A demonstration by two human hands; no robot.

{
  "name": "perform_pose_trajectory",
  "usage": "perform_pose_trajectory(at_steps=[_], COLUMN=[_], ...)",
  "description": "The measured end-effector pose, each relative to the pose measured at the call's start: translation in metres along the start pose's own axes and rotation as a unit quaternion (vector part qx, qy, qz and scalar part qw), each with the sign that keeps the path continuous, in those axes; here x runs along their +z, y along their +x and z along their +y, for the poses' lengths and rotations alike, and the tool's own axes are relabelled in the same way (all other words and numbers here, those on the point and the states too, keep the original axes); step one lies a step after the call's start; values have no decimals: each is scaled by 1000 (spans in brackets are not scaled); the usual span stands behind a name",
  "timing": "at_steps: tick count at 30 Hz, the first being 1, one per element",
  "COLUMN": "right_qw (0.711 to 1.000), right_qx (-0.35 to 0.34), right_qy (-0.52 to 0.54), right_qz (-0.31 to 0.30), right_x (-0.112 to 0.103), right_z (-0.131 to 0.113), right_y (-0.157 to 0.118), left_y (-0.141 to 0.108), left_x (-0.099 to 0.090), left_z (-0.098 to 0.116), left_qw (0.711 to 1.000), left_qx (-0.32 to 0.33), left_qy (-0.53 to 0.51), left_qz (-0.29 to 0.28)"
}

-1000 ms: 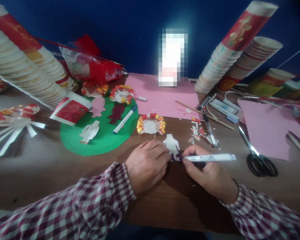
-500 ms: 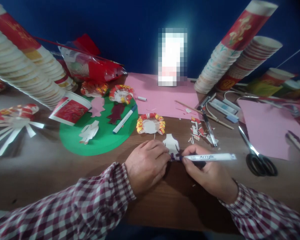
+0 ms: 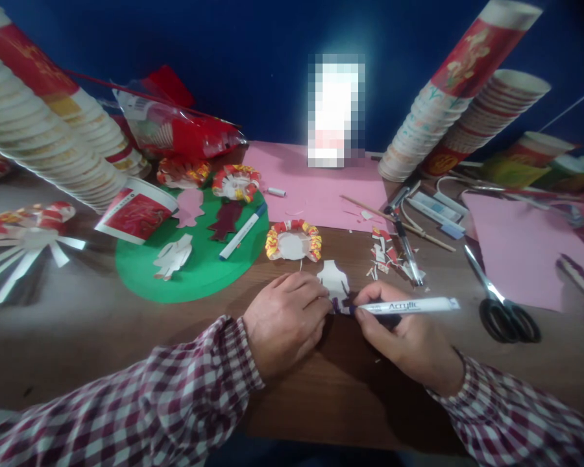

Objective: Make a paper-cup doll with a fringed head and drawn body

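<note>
A white paper cutout (image 3: 333,280), shaped like a small figure, lies on the wooden table with dark purple colour on its lower part. The curled fingers of my left hand (image 3: 289,318) hold it down from the left and hide part of it. In a pinch between thumb and fingers, my right hand (image 3: 409,340) grips a white acrylic marker (image 3: 411,306). The marker points left, its tip at the purple part of the cutout. Just behind the cutout sits a red and yellow folded paper ring (image 3: 294,243) with a pale round centre.
Black-handled scissors (image 3: 503,308) lie right, beside pink paper (image 3: 520,253). A green paper circle (image 3: 194,275) on the left bears figure cutouts and another marker (image 3: 243,233). Tall paper cup stacks stand left (image 3: 43,130) and right (image 3: 433,110). Paper scraps (image 3: 383,253) lie behind my right hand.
The marker's tip has shifted very slightly at the purple part of the cutout. Both hands otherwise keep their places.
</note>
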State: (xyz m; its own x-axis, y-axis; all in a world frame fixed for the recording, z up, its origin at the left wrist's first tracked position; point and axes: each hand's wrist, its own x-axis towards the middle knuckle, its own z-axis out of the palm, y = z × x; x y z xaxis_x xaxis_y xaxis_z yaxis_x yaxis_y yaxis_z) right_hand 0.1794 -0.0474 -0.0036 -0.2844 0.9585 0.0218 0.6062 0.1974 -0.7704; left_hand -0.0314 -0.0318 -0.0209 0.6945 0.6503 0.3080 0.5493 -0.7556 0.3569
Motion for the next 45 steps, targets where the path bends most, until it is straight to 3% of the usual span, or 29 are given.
perform_pose_trajectory(at_steps=[12, 22, 29, 37, 45], right_qw=[1000, 989, 982, 980, 980], right_qx=[9, 50, 65, 55, 65], right_qy=[22, 119, 155, 172, 173], right_qz=[6, 75, 85, 80, 78], right_x=[-1, -6, -7, -7, -8], right_z=[-2, 1, 4, 4, 4], right_y=[0, 1, 1, 1, 1], left_y=[1, 1, 3, 0, 3], left_x=[-1, -2, -4, 3, -2], left_z=[0, 3, 2, -2, 5], left_qw=[1000, 1000, 1000, 1000, 1000], left_qx=[3, 0, 4, 9, -13], left_qy=[5, -8, -8, 5, 16], left_qz=[4, -19, 24, 2, -4])
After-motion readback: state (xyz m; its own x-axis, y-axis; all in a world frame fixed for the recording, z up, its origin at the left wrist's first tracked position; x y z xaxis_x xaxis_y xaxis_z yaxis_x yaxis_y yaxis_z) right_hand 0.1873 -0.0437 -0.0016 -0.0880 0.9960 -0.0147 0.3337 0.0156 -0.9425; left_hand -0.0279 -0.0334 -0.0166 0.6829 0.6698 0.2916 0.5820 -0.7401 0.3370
